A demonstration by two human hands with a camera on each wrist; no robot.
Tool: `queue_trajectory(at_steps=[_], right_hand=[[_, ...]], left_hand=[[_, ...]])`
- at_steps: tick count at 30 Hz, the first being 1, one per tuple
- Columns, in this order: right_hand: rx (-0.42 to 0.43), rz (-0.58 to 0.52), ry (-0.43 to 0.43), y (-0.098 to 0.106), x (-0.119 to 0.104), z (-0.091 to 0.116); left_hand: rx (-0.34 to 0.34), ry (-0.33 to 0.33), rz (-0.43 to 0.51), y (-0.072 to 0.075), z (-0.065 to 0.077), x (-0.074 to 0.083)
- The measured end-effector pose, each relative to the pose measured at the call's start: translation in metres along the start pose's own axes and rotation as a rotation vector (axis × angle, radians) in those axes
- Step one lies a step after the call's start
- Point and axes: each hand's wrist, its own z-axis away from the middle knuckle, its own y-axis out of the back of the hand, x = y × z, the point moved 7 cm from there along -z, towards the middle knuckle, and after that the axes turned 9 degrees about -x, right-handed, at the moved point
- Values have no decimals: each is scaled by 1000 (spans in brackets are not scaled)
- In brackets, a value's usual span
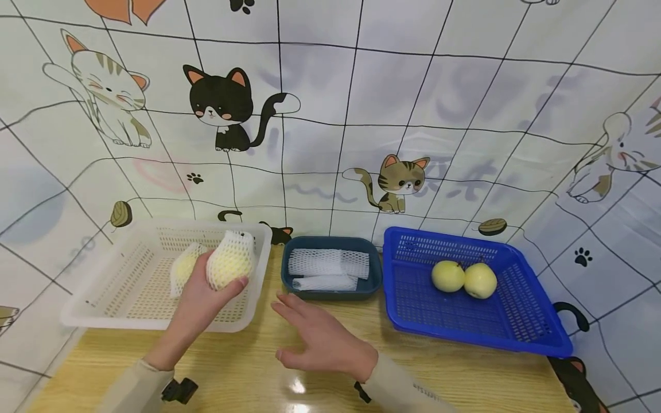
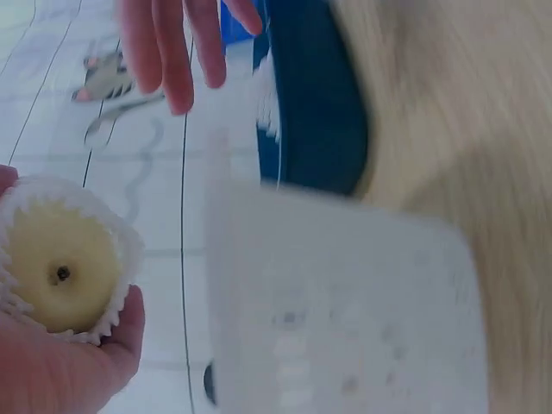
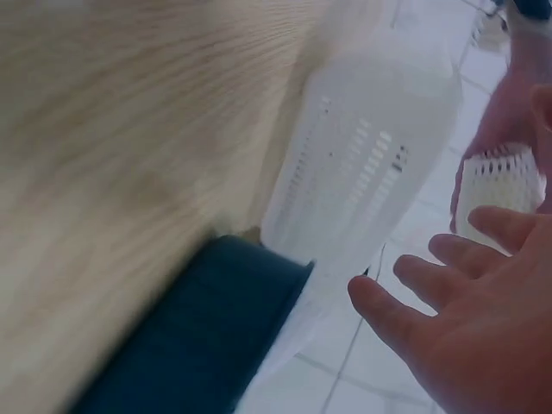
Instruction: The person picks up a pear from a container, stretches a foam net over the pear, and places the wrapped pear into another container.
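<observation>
My left hand (image 1: 206, 292) holds a pale yellow fruit wrapped in white foam netting (image 1: 231, 261) over the white basket (image 1: 103, 298). The left wrist view shows that wrapped fruit (image 2: 65, 267) cupped in the palm (image 2: 60, 371). A second netted fruit (image 1: 185, 267) lies in the basket beside it. My right hand (image 1: 315, 332) hovers open and spread over the wooden table (image 1: 248, 367), holding nothing, just in front of the dark teal tray (image 1: 330, 289). In the right wrist view its fingers (image 3: 448, 302) are straight.
The teal tray holds folded white foam nets (image 1: 327, 267). A blue basket (image 1: 465, 327) at right contains two bare yellow fruits (image 1: 448, 275) (image 1: 481, 280). A cat-patterned sheet (image 1: 361, 115) backs the table.
</observation>
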Motion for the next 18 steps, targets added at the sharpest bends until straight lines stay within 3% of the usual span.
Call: queue_trajectory(at_steps=[3, 6, 12, 18], right_hand=[[-3, 190, 64, -5, -11, -13], [-35, 278, 62, -12, -16, -22], [-106, 343, 26, -21, -17, -30], [-155, 403, 23, -29, -19, -33]], left_hand=[[22, 16, -31, 18, -1, -6], [48, 26, -58, 36, -4, -12], [62, 64, -127, 71, -14, -27], [14, 139, -258, 104, -21, -46]])
